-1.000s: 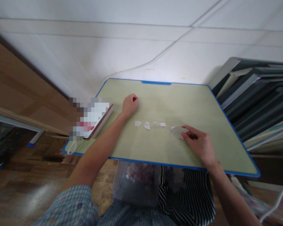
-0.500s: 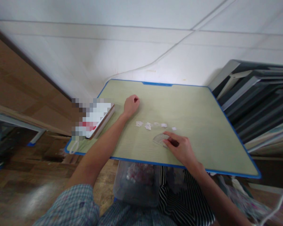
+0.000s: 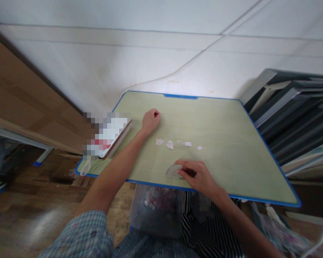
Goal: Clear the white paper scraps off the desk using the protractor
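Observation:
My right hand (image 3: 197,174) pinches a clear protractor (image 3: 172,171) by its right part, low over the near edge of the pale green table (image 3: 231,143). The protractor's curved side faces away from me, and my fingers cover its right end. My left hand (image 3: 151,120) rests curled on the table farther back, its fingers closed; whether anything is inside I cannot make out. Between the hands lies a row of small white paper pieces (image 3: 169,144), some in little heaps. A single white piece (image 3: 199,147) sits at the row's right end.
A box with a blurred top (image 3: 115,130) stands on the table's left side, a white loop at its near end. Below the front edge is a clear plastic bin (image 3: 156,218). Dark flat panels (image 3: 293,100) lean at the right; a large cardboard box (image 3: 29,96) stands left.
My right hand has drawn the protractor toward me and slightly left, away from the paper pieces. My left hand has stayed in place.

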Demonstrator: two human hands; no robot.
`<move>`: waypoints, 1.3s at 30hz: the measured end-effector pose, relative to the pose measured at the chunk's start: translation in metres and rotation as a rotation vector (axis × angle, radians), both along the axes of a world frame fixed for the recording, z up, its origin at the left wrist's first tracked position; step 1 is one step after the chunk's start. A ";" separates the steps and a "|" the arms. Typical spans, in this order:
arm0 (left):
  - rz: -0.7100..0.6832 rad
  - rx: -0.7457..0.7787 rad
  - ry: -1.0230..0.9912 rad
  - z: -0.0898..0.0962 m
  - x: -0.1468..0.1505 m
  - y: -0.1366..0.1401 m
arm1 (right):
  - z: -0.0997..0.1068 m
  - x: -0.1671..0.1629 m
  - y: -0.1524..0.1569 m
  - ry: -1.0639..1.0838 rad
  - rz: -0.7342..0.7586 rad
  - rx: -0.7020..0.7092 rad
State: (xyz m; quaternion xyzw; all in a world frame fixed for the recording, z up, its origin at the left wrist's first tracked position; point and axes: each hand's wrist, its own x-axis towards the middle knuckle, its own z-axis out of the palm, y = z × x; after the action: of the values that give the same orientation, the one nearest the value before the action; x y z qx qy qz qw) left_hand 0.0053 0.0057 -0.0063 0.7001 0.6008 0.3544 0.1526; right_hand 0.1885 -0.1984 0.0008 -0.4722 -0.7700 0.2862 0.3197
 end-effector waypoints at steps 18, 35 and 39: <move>0.002 -0.015 0.018 0.002 0.000 -0.002 | 0.008 0.000 -0.002 0.025 -0.010 -0.109; 0.006 -0.009 0.020 0.002 0.000 -0.001 | 0.012 0.001 -0.005 -0.019 0.158 -0.068; 0.010 -0.010 0.016 0.002 0.000 -0.001 | 0.014 0.002 -0.007 -0.032 0.236 -0.028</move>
State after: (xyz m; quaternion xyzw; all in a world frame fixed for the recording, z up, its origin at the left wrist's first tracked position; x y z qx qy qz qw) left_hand 0.0051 0.0043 -0.0047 0.6990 0.6074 0.3465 0.1495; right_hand 0.1902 -0.2058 0.0152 -0.3870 -0.8212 0.3249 0.2650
